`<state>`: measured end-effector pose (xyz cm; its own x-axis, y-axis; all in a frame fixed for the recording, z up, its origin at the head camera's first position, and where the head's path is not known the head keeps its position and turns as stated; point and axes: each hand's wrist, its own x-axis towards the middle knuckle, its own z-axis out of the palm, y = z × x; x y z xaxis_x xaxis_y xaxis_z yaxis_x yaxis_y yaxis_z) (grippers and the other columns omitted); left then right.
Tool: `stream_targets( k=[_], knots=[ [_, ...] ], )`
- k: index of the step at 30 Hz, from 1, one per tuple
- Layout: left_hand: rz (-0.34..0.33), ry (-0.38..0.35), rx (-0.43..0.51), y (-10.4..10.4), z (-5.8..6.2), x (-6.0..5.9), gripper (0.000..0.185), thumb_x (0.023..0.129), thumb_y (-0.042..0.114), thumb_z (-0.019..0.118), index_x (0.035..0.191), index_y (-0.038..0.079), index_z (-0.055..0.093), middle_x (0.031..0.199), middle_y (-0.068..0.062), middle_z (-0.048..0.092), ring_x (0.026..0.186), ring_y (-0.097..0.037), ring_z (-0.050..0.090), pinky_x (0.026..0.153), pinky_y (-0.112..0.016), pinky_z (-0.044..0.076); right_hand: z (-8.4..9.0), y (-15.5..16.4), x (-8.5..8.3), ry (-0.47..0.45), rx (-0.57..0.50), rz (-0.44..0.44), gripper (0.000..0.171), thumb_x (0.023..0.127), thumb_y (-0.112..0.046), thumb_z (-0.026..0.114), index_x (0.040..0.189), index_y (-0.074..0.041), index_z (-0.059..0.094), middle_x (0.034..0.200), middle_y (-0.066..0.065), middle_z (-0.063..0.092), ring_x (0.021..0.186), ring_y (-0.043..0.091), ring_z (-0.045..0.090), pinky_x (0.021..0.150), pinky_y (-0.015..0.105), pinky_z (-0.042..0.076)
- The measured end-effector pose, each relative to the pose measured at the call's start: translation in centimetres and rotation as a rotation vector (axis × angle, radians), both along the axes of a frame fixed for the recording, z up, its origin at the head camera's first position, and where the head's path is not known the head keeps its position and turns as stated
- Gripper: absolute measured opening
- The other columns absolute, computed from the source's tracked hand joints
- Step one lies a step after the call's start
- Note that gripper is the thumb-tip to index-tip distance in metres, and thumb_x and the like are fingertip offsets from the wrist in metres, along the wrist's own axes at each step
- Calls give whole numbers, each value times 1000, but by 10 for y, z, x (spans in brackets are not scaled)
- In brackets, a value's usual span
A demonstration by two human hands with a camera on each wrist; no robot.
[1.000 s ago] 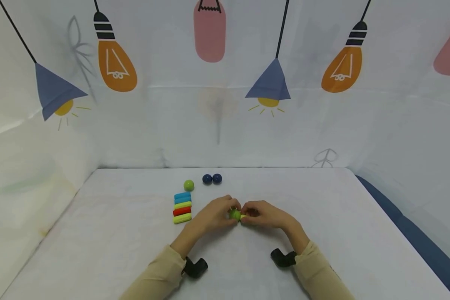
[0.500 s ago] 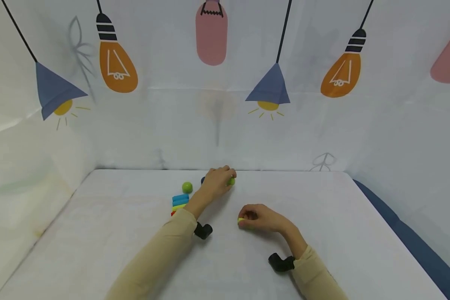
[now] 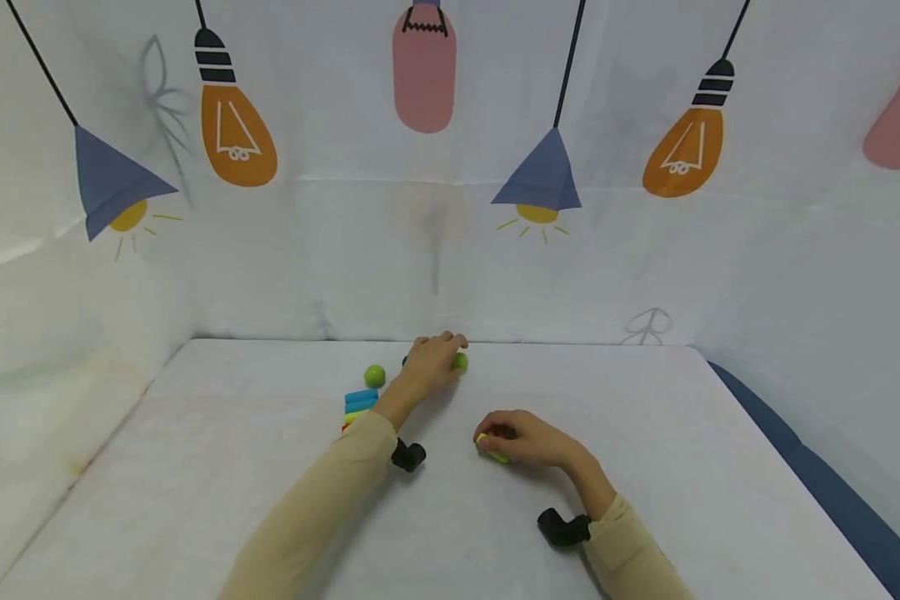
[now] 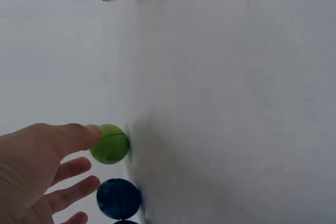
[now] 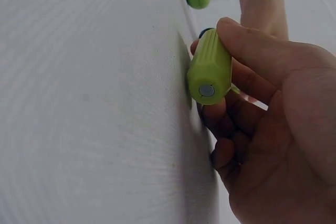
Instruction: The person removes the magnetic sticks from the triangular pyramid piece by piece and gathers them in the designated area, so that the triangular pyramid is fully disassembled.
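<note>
Green ball (image 4: 110,144) now on table, left hand (image 3: 431,360) fingers loosened, right hand (image 3: 528,437) still pinching green stick (image 5: 210,67)

White table (image 3: 645,433), lamp-print backdrop (image 3: 435,208), stacked coloured sticks (image 3: 361,401), second green ball (image 3: 375,375)

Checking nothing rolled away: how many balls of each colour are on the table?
Green balls: 2
Dark blue balls: 2 (the second shows only as a sliver at the left wrist view's bottom edge)
Total: 4
</note>
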<state>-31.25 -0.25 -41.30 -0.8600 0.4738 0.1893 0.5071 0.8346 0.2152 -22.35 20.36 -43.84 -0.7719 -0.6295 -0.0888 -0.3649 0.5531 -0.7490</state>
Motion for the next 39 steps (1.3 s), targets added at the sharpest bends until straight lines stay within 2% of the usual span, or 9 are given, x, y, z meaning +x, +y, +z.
stream_targets(
  k=[4, 7, 10, 13, 15, 20, 26, 32, 39],
  knots=[
    [-24, 20, 89, -8, 1, 17, 37, 86, 26, 68, 120, 16, 57, 116, -5, 62, 107, -25, 61, 94, -49, 43, 0, 1, -1, -5, 0, -8, 17, 94, -34, 57, 107, -24, 63, 92, -8, 62, 82, 8, 55, 75, 24, 47],
    [-60, -4, 201, -18, -1, 35, 36, 87, 27, 67, 119, 14, 58, 115, -5, 62, 102, -25, 63, 87, -45, 48, -1, 2, -4, 6, -20, -28, 18, 95, -34, 56, 108, -23, 61, 94, -7, 61, 85, 9, 55, 76, 24, 46],
    [-78, -83, 314, -30, -4, 54, 34, 89, 26, 65, 120, 14, 59, 116, -5, 63, 101, -21, 62, 84, -39, 51, -2, 2, -7, 23, -58, -65, 21, 94, -33, 57, 110, -21, 60, 91, -3, 57, 82, 11, 52, 71, 24, 45],
    [-83, -178, 405, -41, -7, 69, 32, 90, 25, 65, 120, 15, 59, 115, -5, 64, 102, -18, 61, 86, -36, 51, -1, 1, -8, 10, -102, -113, 23, 94, -30, 57, 112, -16, 59, 87, 1, 55, 77, 14, 51, 65, 23, 44],
    [-96, -220, 438, -46, -8, 76, 32, 90, 25, 64, 119, 15, 58, 114, -6, 64, 102, -18, 60, 88, -36, 51, 9, -2, -4, -18, -129, -150, 22, 95, -25, 57, 111, -11, 59, 84, 8, 57, 75, 21, 53, 62, 23, 42],
    [-132, -257, 451, -50, -13, 82, 32, 90, 24, 65, 118, 12, 59, 109, -6, 65, 97, -17, 61, 85, -35, 52, 25, -6, 3, -83, -199, -185, 21, 95, -16, 55, 112, -2, 55, 92, 22, 64, 81, 34, 57, 66, 25, 45],
    [-201, -258, 460, -45, -17, 87, 32, 90, 28, 65, 118, 15, 59, 108, 2, 65, 95, -12, 61, 84, -31, 51, 2, -3, -6, -90, -283, -136, 24, 94, -16, 58, 114, -4, 52, 103, 20, 67, 89, 30, 63, 72, 32, 51],
    [-219, -224, 475, -41, -15, 90, 25, 89, 26, 66, 112, 19, 62, 105, 7, 66, 89, -11, 61, 82, -32, 51, 1, -8, -6, -68, -338, -61, 26, 93, -19, 60, 113, -5, 51, 101, 19, 67, 86, 21, 62, 70, 30, 51],
    [-222, -230, 369, -48, -7, 92, 17, 88, 28, 67, 102, 19, 66, 91, 9, 62, 82, -10, 58, 71, -21, 48, -3, -9, -4, -100, -291, -30, 24, 94, -19, 59, 113, -6, 54, 102, 13, 64, 87, 18, 61, 76, 28, 51]
  ],
)
